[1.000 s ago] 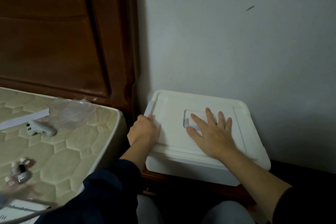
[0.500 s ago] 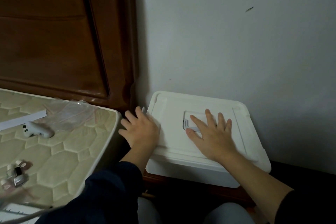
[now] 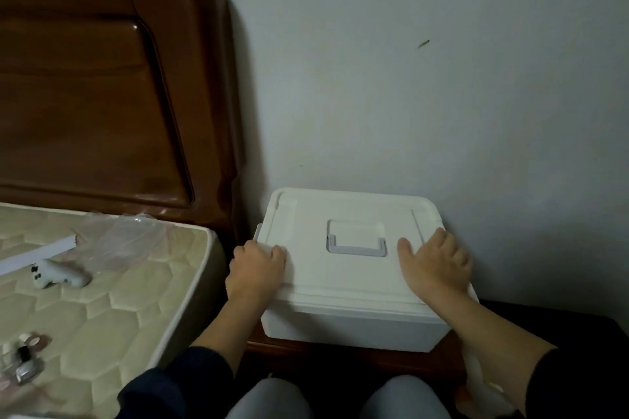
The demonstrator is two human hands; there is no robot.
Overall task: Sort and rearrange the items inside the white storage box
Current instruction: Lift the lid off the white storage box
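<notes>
The white storage box stands on a dark wooden nightstand against the wall, its lid closed. A grey handle lies folded flat in the lid's central recess. My left hand grips the lid's left edge with curled fingers. My right hand grips the right edge, thumb on top and fingers curled over the side. The box's contents are hidden.
A quilted mattress lies to the left, carrying a white controller, a clear plastic bag, a long white strip and small bottles. A brown headboard rises behind it. My knees are below the nightstand.
My right hand left the handle recess and moved to the lid's right edge. My left hand's spread fingers curled onto the left edge.
</notes>
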